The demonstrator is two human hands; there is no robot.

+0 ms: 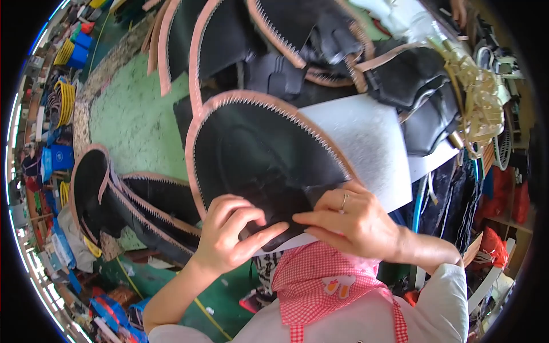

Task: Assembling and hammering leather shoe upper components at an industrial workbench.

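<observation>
A black leather shoe-upper piece [257,154] with a pink zigzag-cut edge lies on a white board [366,137]. My left hand [231,231] pinches its near edge between thumb and fingers. My right hand [349,220], with a ring on one finger, presses on the same near edge from the right. The two hands almost touch over the piece's lower tip.
More black pieces with pink edges are stacked behind [274,40] and to the left [131,206] on a green table [131,114]. A bundle of pale straps [480,103] hangs at the right. Blue and yellow crates [74,51] stand on the floor at far left.
</observation>
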